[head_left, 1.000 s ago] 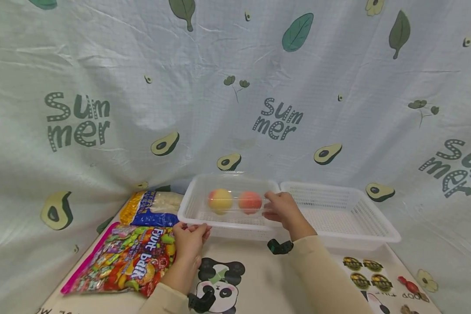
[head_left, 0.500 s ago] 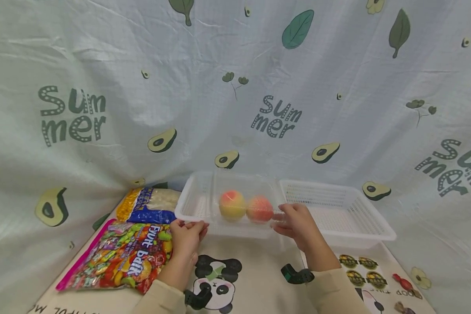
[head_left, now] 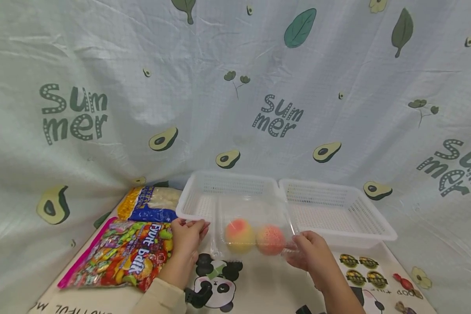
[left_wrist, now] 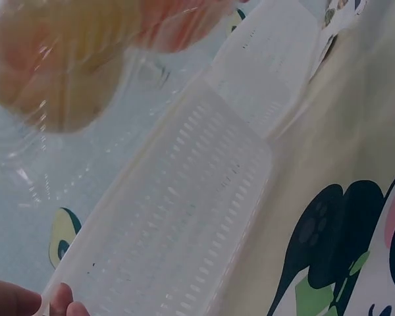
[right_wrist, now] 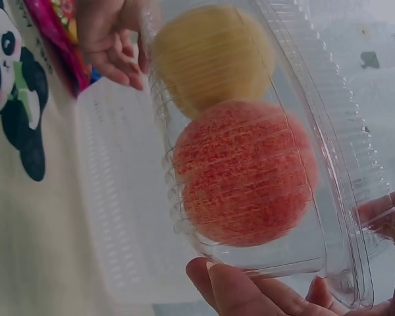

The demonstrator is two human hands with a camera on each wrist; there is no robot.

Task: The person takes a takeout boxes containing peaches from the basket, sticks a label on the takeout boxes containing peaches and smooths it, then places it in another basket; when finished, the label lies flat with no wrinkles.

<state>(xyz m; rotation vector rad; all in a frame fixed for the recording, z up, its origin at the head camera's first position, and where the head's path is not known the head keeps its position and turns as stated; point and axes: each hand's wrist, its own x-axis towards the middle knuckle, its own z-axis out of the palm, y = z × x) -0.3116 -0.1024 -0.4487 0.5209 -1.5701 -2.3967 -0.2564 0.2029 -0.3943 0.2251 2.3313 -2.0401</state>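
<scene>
My right hand (head_left: 312, 255) holds a clear plastic clamshell box (head_left: 255, 209) by its right end, thumb and fingers on either side. Inside lie two peaches, one yellow with a red blush (head_left: 239, 236) and one pinkish red (head_left: 271, 240). The box is tilted over the front edge of the left white plastic basket (head_left: 235, 178). My left hand (head_left: 188, 242) pinches that basket's rim at its front left corner. In the left wrist view, fingertips (left_wrist: 62, 299) show at the rim of the basket (left_wrist: 184, 197). The right wrist view shows the pinkish peach (right_wrist: 247, 174) close up through ribbed plastic.
A second white basket (head_left: 337, 233) stands directly right of the first. On the left lie a colourful candy bag (head_left: 125, 257) and, behind it, a blue and yellow bag (head_left: 153, 207). A printed curtain (head_left: 204, 100) hangs behind. The tabletop (head_left: 267, 288) carries panda and candy prints.
My right hand has drawn the peach box from over the left basket toward me, down and slightly right, tilting it. The left hand stays at the basket's corner.
</scene>
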